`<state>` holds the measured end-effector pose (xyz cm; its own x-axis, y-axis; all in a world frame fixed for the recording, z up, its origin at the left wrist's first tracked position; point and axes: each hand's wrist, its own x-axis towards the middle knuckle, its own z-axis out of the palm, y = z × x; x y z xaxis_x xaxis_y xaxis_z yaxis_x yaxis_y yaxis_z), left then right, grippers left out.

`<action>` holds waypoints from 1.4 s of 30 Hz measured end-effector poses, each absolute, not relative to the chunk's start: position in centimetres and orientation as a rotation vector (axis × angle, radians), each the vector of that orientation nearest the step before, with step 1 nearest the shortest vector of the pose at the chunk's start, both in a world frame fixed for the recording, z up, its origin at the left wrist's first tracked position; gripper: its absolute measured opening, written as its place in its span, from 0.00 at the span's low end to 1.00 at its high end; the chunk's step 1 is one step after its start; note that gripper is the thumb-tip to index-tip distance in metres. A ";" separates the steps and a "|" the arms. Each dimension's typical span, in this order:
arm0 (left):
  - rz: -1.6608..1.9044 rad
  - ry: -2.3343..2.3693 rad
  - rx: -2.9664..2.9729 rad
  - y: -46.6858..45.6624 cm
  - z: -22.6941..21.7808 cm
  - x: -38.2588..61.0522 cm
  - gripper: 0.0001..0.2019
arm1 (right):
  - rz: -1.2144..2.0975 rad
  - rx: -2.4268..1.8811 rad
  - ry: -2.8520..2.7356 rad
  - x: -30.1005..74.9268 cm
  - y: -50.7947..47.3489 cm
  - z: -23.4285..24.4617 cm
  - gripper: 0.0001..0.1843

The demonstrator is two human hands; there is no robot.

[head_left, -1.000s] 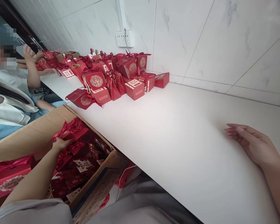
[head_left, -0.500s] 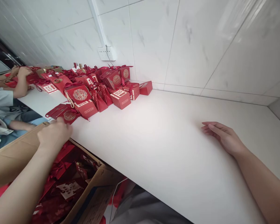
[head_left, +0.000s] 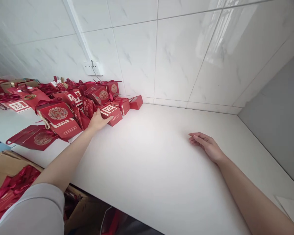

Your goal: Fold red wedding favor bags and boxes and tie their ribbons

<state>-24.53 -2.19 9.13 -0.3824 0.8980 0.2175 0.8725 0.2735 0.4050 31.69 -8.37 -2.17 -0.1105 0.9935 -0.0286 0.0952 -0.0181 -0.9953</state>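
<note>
My left hand [head_left: 98, 119] reaches across the white counter [head_left: 152, 156] to a small red gift box with a white label [head_left: 112, 114]; its fingers lie against the box's near side, with no closed grip visible. This box stands at the right front of a pile of several red gift boxes and ribbon-handled bags [head_left: 63, 104] along the wall. My right hand [head_left: 205, 145] rests flat on the counter to the right, fingers stretched out and together, holding nothing.
A cardboard carton [head_left: 2, 163] with more red ribboned boxes [head_left: 12, 186] stands below the counter's edge at lower left. A flat red bag [head_left: 34, 138] lies near that edge. A wall socket [head_left: 93, 68] sits above the pile. A grey side wall [head_left: 279, 117] closes the counter's right end.
My left hand left the carton and reached up and forward to the labelled red box on the counter. The view swung right, dropping the co-workers from sight. My right hand stayed flat.
</note>
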 end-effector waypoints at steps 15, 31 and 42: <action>0.919 0.827 1.627 -3.0 0.9 4.4 0.60 | 1.232 -1.036 -1.112 29.7 -8.3 -1.2 0.25; 0.704 0.362 1.619 -3.5 -0.6 5.6 0.57 | 1.393 -0.883 -1.187 30.1 -8.0 0.1 0.35; 0.723 0.577 1.741 -3.4 0.1 5.8 0.29 | 1.442 -0.881 -1.001 29.9 -7.7 -0.1 0.30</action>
<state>5.84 -3.36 0.12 0.6942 0.6967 0.1808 0.0213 -0.2710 0.9623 29.87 -7.74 -0.14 -0.1050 0.9944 0.0155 -0.3616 -0.0237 -0.9320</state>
